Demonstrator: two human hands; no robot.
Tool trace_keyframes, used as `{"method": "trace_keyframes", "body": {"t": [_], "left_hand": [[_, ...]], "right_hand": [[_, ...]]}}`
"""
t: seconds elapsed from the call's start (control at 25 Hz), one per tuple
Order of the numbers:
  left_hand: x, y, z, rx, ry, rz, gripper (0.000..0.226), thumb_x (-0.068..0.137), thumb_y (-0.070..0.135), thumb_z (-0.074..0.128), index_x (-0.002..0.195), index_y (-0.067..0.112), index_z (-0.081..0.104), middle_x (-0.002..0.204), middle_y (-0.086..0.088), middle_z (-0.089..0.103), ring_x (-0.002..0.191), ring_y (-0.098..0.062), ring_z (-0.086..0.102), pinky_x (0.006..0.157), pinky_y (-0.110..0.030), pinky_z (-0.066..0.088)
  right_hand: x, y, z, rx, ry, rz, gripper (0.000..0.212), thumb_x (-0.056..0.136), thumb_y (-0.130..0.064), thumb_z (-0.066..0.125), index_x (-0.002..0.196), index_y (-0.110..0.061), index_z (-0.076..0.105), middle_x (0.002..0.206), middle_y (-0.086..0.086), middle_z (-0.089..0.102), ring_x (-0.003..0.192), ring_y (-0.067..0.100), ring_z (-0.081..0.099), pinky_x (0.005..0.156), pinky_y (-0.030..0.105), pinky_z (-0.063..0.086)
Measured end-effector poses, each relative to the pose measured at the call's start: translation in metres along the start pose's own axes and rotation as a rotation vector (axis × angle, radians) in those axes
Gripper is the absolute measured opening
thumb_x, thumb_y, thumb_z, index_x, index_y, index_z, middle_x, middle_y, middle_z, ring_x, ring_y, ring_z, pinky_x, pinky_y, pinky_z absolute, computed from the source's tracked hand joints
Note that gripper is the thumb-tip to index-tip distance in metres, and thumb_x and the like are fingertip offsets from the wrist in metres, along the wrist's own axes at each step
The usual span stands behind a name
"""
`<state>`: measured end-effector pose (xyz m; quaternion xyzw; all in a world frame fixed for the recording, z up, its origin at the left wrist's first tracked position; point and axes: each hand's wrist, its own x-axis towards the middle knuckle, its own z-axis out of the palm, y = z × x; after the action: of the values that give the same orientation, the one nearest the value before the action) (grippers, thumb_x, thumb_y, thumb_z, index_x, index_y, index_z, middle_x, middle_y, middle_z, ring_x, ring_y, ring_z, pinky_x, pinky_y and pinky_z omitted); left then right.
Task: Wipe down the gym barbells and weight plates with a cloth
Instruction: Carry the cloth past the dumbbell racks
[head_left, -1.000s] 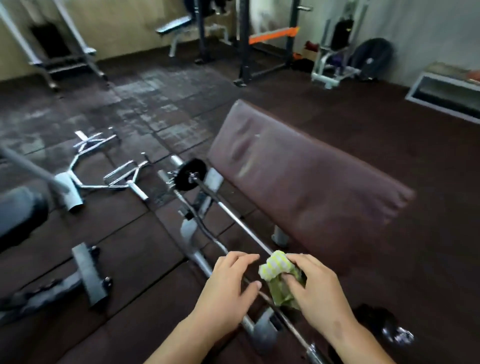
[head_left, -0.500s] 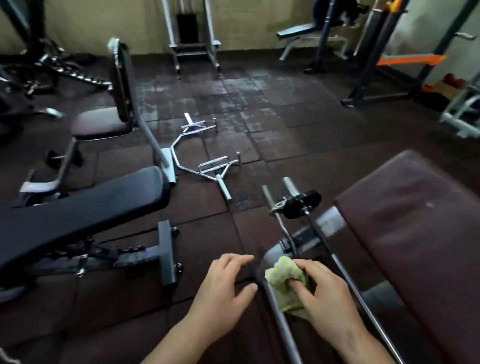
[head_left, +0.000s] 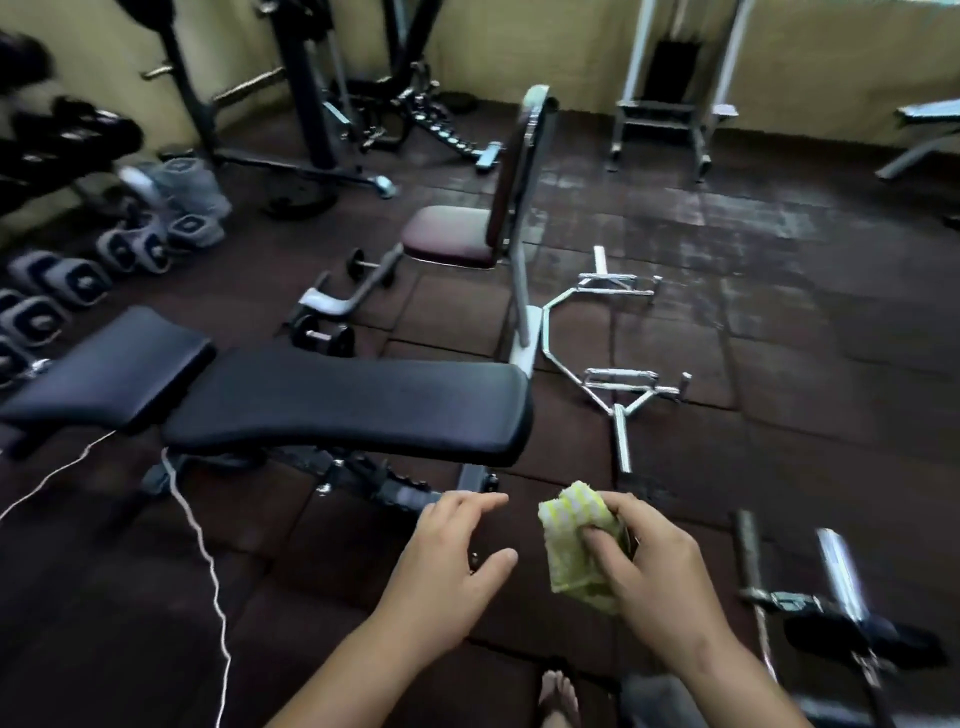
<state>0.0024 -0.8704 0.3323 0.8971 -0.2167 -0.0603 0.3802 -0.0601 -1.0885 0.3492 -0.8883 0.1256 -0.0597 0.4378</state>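
My right hand (head_left: 655, 574) grips a bunched yellow-and-white cloth (head_left: 574, 540) in front of me, above the dark rubber floor. My left hand (head_left: 453, 558) hovers beside it with relaxed, spread fingers and holds nothing. At the lower right lie a barbell end (head_left: 835, 564) with a chrome sleeve and a small black weight plate (head_left: 826, 631), apart from both hands. A chrome triceps bar (head_left: 605, 358) lies on the floor ahead. Neither hand touches any bar or plate.
A black adjustable bench (head_left: 332, 402) stretches across the middle left. An upright seat (head_left: 467, 236) stands behind it. Several dumbbells (head_left: 78, 280) line the left floor. A white cord (head_left: 208, 561) trails over the floor. My foot (head_left: 558, 693) shows at the bottom.
My view has swung left, away from the maroon bench and the barbell. The cloth has come off the bar and now sits in the air in my right hand.
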Motion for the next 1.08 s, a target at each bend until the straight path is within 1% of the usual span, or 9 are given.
{"method": "trace_keyframes", "body": {"t": [0.12, 0.16, 0.32, 0.44, 0.6, 0.68, 0.8, 0.96, 1.08], "left_hand": [[0.023, -0.011, -0.013, 0.023, 0.106, -0.124, 0.051, 0.081, 0.054, 0.055, 0.131, 0.043, 0.049, 0.127, 0.03, 0.044, 0.123, 0.003, 0.039, 0.103, -0.017, 0.034], [0.031, -0.013, -0.018, 0.036, 0.146, -0.168, 0.051, 0.082, 0.052, 0.056, 0.131, 0.042, 0.049, 0.127, 0.03, 0.044, 0.123, 0.004, 0.039, 0.102, -0.015, 0.033], [0.049, -0.021, -0.046, 0.09, 0.305, -0.333, 0.05, 0.084, 0.045, 0.061, 0.133, 0.041, 0.049, 0.127, 0.03, 0.042, 0.121, 0.008, 0.036, 0.1, -0.004, 0.026], [0.049, -0.034, -0.073, 0.1, 0.408, -0.418, 0.05, 0.086, 0.045, 0.06, 0.134, 0.041, 0.047, 0.129, 0.031, 0.04, 0.124, 0.01, 0.033, 0.098, 0.001, 0.019], [0.042, -0.074, -0.109, 0.094, 0.555, -0.519, 0.05, 0.086, 0.045, 0.061, 0.134, 0.043, 0.046, 0.13, 0.029, 0.042, 0.123, 0.007, 0.036, 0.102, -0.01, 0.028], [0.036, -0.101, -0.127, 0.06, 0.609, -0.552, 0.05, 0.086, 0.045, 0.061, 0.133, 0.044, 0.046, 0.13, 0.03, 0.042, 0.124, 0.007, 0.036, 0.102, -0.009, 0.028], [0.029, -0.148, -0.161, 0.028, 0.673, -0.579, 0.05, 0.086, 0.046, 0.06, 0.133, 0.044, 0.046, 0.13, 0.031, 0.041, 0.126, 0.007, 0.034, 0.102, -0.01, 0.028], [0.005, -0.231, -0.236, -0.004, 0.734, -0.644, 0.05, 0.086, 0.047, 0.06, 0.134, 0.044, 0.045, 0.13, 0.032, 0.039, 0.127, 0.007, 0.034, 0.102, -0.014, 0.032], [-0.017, -0.28, -0.294, 0.012, 0.743, -0.68, 0.051, 0.086, 0.046, 0.06, 0.135, 0.043, 0.045, 0.129, 0.031, 0.04, 0.125, 0.004, 0.036, 0.101, -0.014, 0.033]], "right_hand": [[0.064, -0.006, 0.014, 0.028, -0.125, -0.088, 0.03, 0.088, -0.018, 0.074, 0.104, -0.042, 0.071, 0.095, -0.018, 0.073, 0.089, 0.006, 0.068, 0.08, 0.025, 0.053], [0.085, -0.009, 0.019, 0.035, -0.173, -0.121, 0.029, 0.089, -0.017, 0.073, 0.104, -0.042, 0.071, 0.094, -0.018, 0.073, 0.089, 0.006, 0.068, 0.08, 0.025, 0.053], [0.156, -0.039, 0.047, 0.101, -0.339, -0.215, 0.031, 0.09, -0.014, 0.072, 0.099, -0.044, 0.07, 0.091, -0.025, 0.072, 0.086, 0.0, 0.067, 0.073, 0.011, 0.048], [0.18, -0.073, 0.078, 0.178, -0.443, -0.257, 0.035, 0.092, -0.012, 0.07, 0.097, -0.046, 0.069, 0.099, -0.028, 0.071, 0.094, -0.007, 0.066, 0.077, 0.004, 0.044], [0.202, -0.128, 0.133, 0.21, -0.61, -0.365, 0.042, 0.094, -0.005, 0.068, 0.101, -0.047, 0.07, 0.111, -0.029, 0.068, 0.105, -0.01, 0.062, 0.082, -0.001, 0.04], [0.209, -0.156, 0.168, 0.206, -0.687, -0.432, 0.046, 0.094, -0.002, 0.066, 0.104, -0.046, 0.071, 0.115, -0.031, 0.066, 0.111, -0.01, 0.061, 0.085, -0.001, 0.039], [0.219, -0.198, 0.226, 0.178, -0.773, -0.504, 0.048, 0.094, -0.001, 0.065, 0.109, -0.046, 0.073, 0.118, -0.028, 0.067, 0.115, -0.006, 0.061, 0.088, 0.001, 0.041], [0.225, -0.275, 0.334, 0.141, -0.87, -0.56, 0.049, 0.093, 0.0, 0.063, 0.104, -0.047, 0.073, 0.116, -0.03, 0.065, 0.114, -0.007, 0.061, 0.084, 0.0, 0.041], [0.223, -0.331, 0.406, 0.126, -0.915, -0.617, 0.048, 0.094, -0.001, 0.062, 0.107, -0.046, 0.071, 0.118, -0.031, 0.062, 0.115, -0.006, 0.059, 0.087, 0.003, 0.043]]}}
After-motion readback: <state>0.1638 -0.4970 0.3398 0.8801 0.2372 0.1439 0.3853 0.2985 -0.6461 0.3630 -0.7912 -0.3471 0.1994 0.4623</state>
